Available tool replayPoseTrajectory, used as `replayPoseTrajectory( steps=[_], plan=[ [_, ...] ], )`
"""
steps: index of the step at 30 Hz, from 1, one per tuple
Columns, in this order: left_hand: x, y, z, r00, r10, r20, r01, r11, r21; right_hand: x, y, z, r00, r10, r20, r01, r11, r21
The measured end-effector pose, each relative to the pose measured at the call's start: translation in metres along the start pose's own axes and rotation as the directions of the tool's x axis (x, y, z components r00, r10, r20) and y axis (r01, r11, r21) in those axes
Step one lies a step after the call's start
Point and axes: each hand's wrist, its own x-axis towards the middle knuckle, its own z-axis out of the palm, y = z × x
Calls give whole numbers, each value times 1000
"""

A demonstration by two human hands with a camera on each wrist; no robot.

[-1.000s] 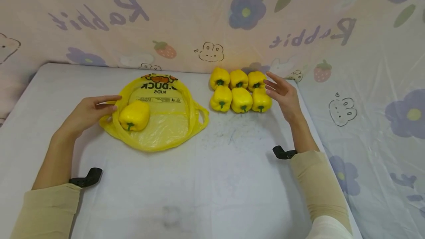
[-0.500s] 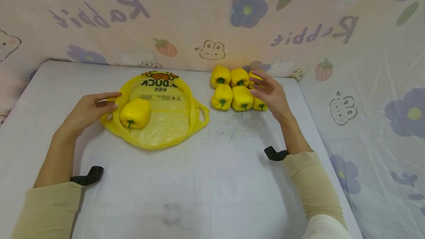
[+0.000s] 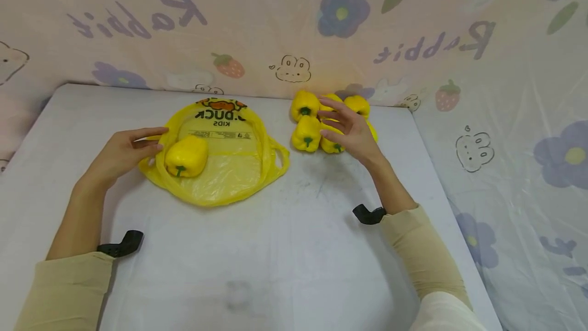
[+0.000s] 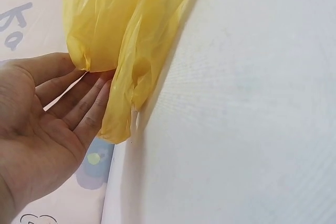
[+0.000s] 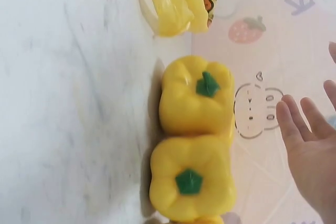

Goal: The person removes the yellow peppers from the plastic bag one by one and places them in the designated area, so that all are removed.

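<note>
A yellow plastic bag (image 3: 229,167) lies on the table with its round mouth spread upward. Inside it, at the left, sits a yellow bell pepper (image 3: 187,156). My left hand (image 3: 121,155) touches the bag's left side by its handle, fingers fairly straight; in the left wrist view the bag (image 4: 121,35) covers the fingertips. My right hand (image 3: 351,132) is held over a group of yellow bell peppers (image 3: 306,134), hiding parts of several, with fingers extended and nothing held. Two green-stemmed peppers (image 5: 195,98) show in the right wrist view, apart from the right hand (image 5: 315,150).
A white-covered table (image 3: 257,259) spreads in front of me. Behind it hangs a pink printed curtain (image 3: 257,29), meeting the table's back edge just beyond the peppers. The bag's right handle (image 3: 277,162) points toward the pepper group. Each wrist wears a black mount (image 3: 121,244).
My right hand has moved left across the pepper group, uncovering the right-hand peppers and covering the middle ones. The left hand and the bag stay nearly where they were.
</note>
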Motion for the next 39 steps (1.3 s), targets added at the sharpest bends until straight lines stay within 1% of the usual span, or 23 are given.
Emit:
replayPoseTrajectory(
  steps=[7, 12, 21, 26, 30, 36, 39],
  plan=[
    [0, -1, 1, 1000, -19, 8, 18, 1000, 20, 7, -3, 24, 996, 8, 83, -7, 1000, -14],
    [-1, -1, 1, 1000, -14, 4, 13, 1000, 13, 11, 0, 42, 992, -24, 120, 22, 1000, 13],
    [-1, -2, 2, 1000, -5, -5, 5, 1000, 10, 21, -7, 76, 982, -21, 189, 12, 999, 47],
    [1, -3, 3, 1000, 12, -16, -12, 1000, 9, 24, -9, 89, 980, -32, 197, 17, 997, 77],
    [2, -2, 4, 1000, 17, -16, -17, 1000, 9, 27, -2, 99, 979, -28, 203, 14, 998, 68],
    [1, -2, 4, 999, 21, -26, -20, 1000, 14, 34, 8, 117, 977, 0, 211, -7, 999, 34],
    [1, -3, 5, 1000, 23, -17, -23, 1000, 11, 35, 11, 127, 976, 35, 215, -42, 999, 26]
  ],
)
